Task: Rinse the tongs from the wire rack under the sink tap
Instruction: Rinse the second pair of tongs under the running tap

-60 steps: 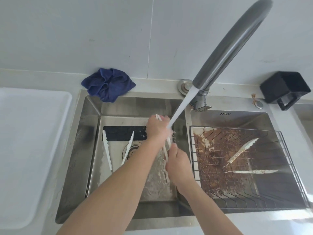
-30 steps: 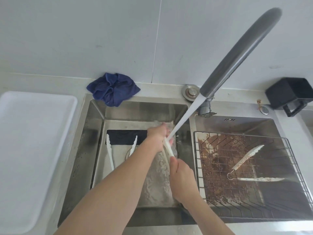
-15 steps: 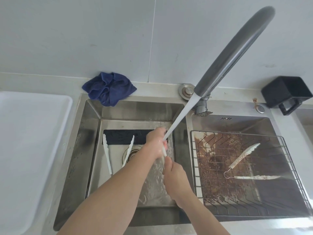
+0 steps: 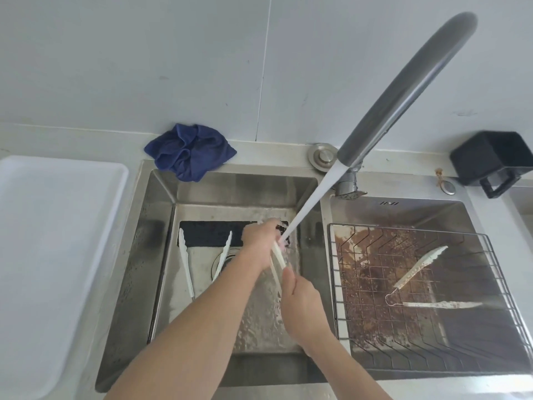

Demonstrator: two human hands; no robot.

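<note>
A pair of white tongs (image 4: 277, 255) is being held by both hands under running water, over the left basin of a steel sink (image 4: 161, 197). The right hand (image 4: 300, 301) is being closed around the lower, hinge end, its grip curled tight on the handle. The left hand (image 4: 258, 241) is being wrapped around the upper part, near the tips, where the stream of water (image 4: 311, 197) is landing. The stream is being poured at a slant from a long grey tap (image 4: 403, 90).

The tongs are judged to be light, stiff and springy, and slippery while wet, so a firm hold near the hinge is thought safest.

A second pair of tongs (image 4: 202, 264) is lying open on the floor of the same basin, beside the drain. In the right basin a third pair (image 4: 418, 281), speckled with brown dirt, is lying on a wire rack (image 4: 490, 284), still to be rinsed. A crumpled blue cloth (image 4: 190, 151) is resting on the desk behind the sink, a white tray (image 4: 43, 255) is lying at the left, and a black holder (image 4: 490, 157) is standing at the far right.
</note>
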